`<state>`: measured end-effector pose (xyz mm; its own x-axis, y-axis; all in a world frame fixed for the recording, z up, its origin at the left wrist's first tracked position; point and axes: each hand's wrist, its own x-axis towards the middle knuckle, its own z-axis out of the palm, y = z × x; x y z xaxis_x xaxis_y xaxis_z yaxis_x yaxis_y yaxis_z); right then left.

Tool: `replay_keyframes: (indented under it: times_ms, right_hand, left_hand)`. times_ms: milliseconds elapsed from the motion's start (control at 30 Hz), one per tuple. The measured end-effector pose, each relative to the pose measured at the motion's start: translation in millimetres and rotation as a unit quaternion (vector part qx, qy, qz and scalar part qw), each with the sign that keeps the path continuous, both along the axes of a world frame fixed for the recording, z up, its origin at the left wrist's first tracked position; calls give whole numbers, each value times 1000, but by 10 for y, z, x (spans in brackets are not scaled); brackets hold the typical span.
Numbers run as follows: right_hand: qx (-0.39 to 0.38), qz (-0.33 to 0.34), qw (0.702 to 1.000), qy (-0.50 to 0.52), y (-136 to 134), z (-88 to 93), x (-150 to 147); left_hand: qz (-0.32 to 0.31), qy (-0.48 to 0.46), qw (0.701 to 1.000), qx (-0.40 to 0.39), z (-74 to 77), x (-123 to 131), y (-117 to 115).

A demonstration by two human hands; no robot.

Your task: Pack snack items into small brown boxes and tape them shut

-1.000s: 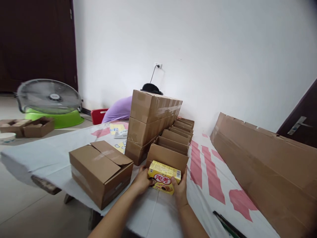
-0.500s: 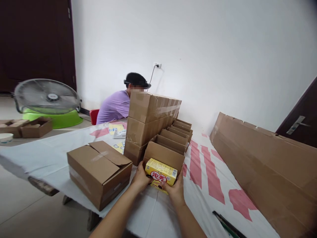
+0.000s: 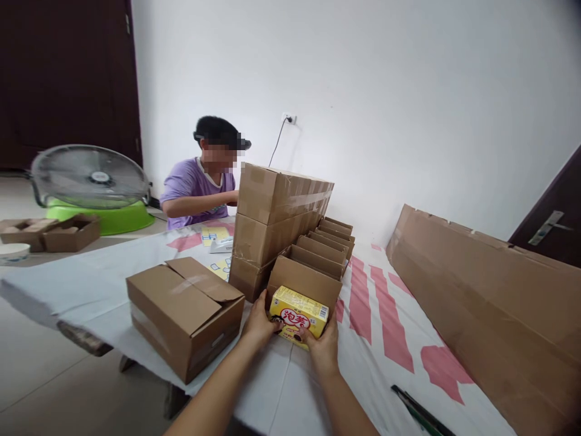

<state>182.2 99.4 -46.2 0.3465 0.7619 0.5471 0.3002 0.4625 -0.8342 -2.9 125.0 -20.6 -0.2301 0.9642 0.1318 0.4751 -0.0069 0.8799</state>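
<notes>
A yellow snack box (image 3: 297,318) with red lettering is held between my two hands, tilted against an upright cardboard flap (image 3: 305,277) of the nearest open carton. My left hand (image 3: 260,324) grips its left end, and my right hand (image 3: 321,346) has its thumb on the printed front and fingers round the right end. Behind that flap, several open cartons (image 3: 320,248) stand in a row going back. To the left of my left hand sits a brown cardboard box (image 3: 186,315), its top flaps folded over and partly taped.
Taped cartons (image 3: 256,221) are stacked beside the row. A person in a purple shirt (image 3: 193,181) sits behind them. A long cardboard panel (image 3: 476,297) borders the right side. A box cutter (image 3: 420,412) lies front right. A fan (image 3: 93,177) stands at far left.
The person in purple has sat up and shifted left, out from behind the stacked cartons. My hands keep their hold on the snack box, with hardly any movement.
</notes>
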Motion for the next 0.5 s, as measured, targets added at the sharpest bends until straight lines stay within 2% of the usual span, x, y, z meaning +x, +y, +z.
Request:
replay_keyframes:
  times_ms: [133,267,367,500]
  right_hand:
    - [3,-37,998,-51,29,-28,34]
    - [-1,-80,994,-77,50,-69,46]
    - [-4,-97,993,-71,32,-54,53]
    - [3,-112,992,-51,-10,3,46]
  left_hand:
    - [3,8,1000,1,-28,52,8]
    - [1,38,999,4,12,96,-33]
    - [9,72,997,1,113,137,-136]
    - [56,125,990,39,362,252,-382]
